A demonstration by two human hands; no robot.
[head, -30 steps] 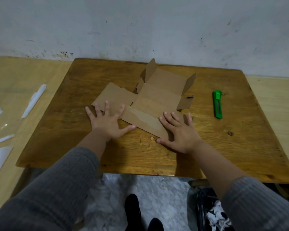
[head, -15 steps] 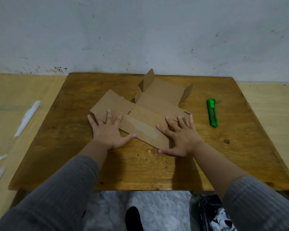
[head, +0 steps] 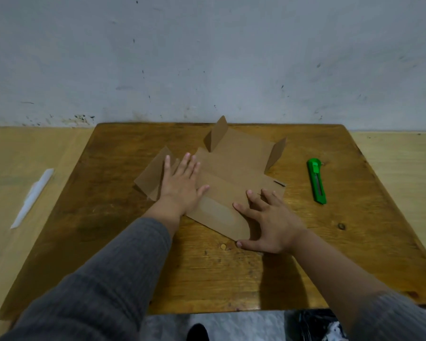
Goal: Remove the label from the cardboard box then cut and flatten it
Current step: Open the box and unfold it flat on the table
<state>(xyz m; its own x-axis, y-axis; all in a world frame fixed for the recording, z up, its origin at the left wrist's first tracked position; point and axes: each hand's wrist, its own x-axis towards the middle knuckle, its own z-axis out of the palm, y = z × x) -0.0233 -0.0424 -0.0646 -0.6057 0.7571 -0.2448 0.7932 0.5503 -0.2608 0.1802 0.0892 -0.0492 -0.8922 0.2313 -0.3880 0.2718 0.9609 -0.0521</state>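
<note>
Since the earlier frame the left hand (head: 181, 183) has slid farther from the near edge, up onto the left part of the cardboard box (head: 234, 178), while the right hand (head: 268, 222) has stayed at the box's near right corner. The box lies cut open and mostly flat in the middle of the tabletop (head: 354, 242), slightly toward the far edge. Two small flaps at its far side stand upright, and the left panel is raised a little off the wood. The left hand presses palm-down with fingers spread, holding nothing. The right hand is also spread flat, fingertips on the cardboard and thumb on the wood at the corner, gripping nothing. A green knife (head: 317, 181) lies apart from the box toward the right edge, with bare wood between them. The near half of the tabletop is open apart from the forearms, as is the strip along the left edge. White strips (head: 32, 198) lie on the paler surface to the left.
</note>
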